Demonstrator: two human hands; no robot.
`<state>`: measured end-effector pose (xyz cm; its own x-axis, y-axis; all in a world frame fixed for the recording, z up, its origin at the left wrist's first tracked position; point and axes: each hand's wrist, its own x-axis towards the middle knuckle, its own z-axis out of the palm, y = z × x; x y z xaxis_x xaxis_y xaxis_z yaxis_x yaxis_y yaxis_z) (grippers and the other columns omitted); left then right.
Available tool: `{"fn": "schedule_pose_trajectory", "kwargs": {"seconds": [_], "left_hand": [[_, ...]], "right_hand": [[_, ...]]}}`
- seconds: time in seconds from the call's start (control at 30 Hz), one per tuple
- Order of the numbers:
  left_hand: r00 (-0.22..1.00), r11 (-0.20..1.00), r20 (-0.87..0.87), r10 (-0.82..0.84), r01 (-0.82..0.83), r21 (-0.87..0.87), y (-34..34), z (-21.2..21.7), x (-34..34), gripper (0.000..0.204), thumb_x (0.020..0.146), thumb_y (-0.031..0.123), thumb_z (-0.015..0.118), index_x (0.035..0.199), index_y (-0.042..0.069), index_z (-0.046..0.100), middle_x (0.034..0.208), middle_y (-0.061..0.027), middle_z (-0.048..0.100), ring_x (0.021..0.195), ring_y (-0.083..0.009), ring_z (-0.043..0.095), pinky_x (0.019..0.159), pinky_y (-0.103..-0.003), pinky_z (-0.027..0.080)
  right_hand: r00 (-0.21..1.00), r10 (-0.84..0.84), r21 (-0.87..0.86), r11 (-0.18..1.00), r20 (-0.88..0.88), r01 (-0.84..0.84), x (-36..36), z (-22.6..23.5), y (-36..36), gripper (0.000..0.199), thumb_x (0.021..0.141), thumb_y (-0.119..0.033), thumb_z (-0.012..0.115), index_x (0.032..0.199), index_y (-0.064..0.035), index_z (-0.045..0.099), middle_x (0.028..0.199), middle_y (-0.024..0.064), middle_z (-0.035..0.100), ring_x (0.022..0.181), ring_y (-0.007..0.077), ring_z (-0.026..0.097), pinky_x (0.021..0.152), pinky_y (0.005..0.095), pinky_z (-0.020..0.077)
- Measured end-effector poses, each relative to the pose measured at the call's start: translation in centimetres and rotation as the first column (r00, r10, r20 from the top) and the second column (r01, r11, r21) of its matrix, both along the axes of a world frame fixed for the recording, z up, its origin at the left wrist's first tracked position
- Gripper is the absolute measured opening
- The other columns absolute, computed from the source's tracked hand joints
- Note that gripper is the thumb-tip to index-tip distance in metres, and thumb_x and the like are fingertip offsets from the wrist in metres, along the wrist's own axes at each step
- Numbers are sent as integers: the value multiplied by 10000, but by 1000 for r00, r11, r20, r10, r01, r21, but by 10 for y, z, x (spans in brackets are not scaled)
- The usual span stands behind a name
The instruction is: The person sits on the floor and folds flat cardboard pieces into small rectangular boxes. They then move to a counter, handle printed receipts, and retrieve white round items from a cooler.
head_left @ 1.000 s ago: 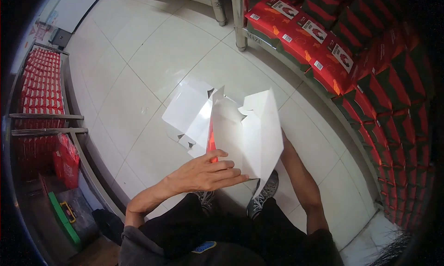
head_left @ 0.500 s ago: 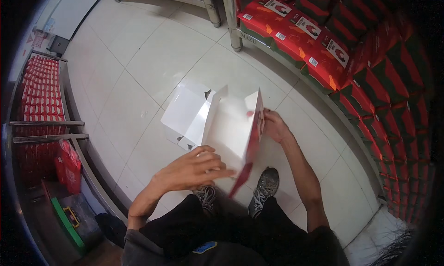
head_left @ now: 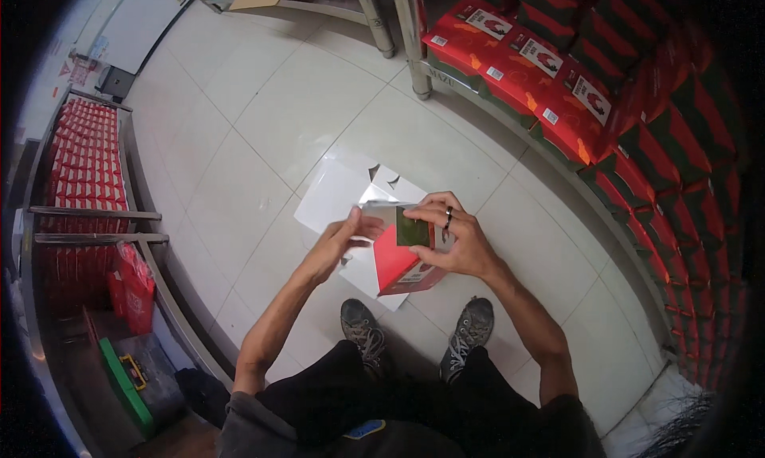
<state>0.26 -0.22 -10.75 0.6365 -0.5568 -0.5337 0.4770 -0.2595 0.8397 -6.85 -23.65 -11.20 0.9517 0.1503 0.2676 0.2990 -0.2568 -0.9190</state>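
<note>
A partly folded cardboard box (head_left: 390, 260), red outside with a dark green end flap, is held tilted above the floor between my hands. My right hand (head_left: 462, 247) grips its green end, fingers over the top and thumb below; a dark ring is on one finger. At the box's left side, my left hand (head_left: 339, 243) has its thumb raised and its fingers curled against the edge. Their exact contact is partly hidden. Beneath lies a flat white cardboard blank (head_left: 319, 195) with dark notches, on the tiled floor.
Red and green packed boxes (head_left: 542, 67) fill a metal rack at right, with tall stacks (head_left: 677, 211) beside it. Along the left, a shelf (head_left: 96, 239) bears rows of red packets (head_left: 88, 163) and a red plastic bag (head_left: 131, 290). My shoes (head_left: 466, 330) stand just below the box.
The box has turned and been folded, showing its red outside and green flap instead of a white interior. My left hand has moved up to its side; my right hand now grips the green end.
</note>
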Motion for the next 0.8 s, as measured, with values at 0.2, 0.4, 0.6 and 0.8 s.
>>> {"fn": "schedule_pose_trajectory", "kwargs": {"seconds": [0.2,0.4,0.6,0.8], "left_hand": [[927,885,-210,309,-361,-292,-13,4,-10,389,939,325,477,1070,-32,558,1035,-132,620,942,-160,603,842,-320,495],[890,799,-198,410,-456,-392,-17,9,-15,200,935,140,493,1023,-18,577,996,-102,639,893,-147,620,834,-301,497],[926,902,-9,377,-370,-222,-17,20,-36,217,926,176,534,1020,-15,577,960,-78,635,787,-104,606,693,-254,496],[863,808,-94,495,-498,-315,-27,34,-44,172,912,164,558,937,-5,581,810,-49,614,662,-79,583,574,-207,484]], "right_hand": [[981,96,27,994,166,-102,-8,7,16,502,653,-92,758,1129,-81,600,1091,96,586,1096,239,509,913,367,433],[980,95,395,905,175,-158,-10,2,9,464,639,-60,766,1065,-63,584,1100,120,562,1111,275,506,924,376,424],[942,-136,88,990,307,114,-12,17,25,431,636,-47,752,1044,-71,611,1154,129,534,1126,301,505,960,405,422],[927,50,-33,999,372,-40,-3,26,16,462,572,-21,738,1018,-89,636,1244,173,516,1153,364,497,941,430,441]]}}
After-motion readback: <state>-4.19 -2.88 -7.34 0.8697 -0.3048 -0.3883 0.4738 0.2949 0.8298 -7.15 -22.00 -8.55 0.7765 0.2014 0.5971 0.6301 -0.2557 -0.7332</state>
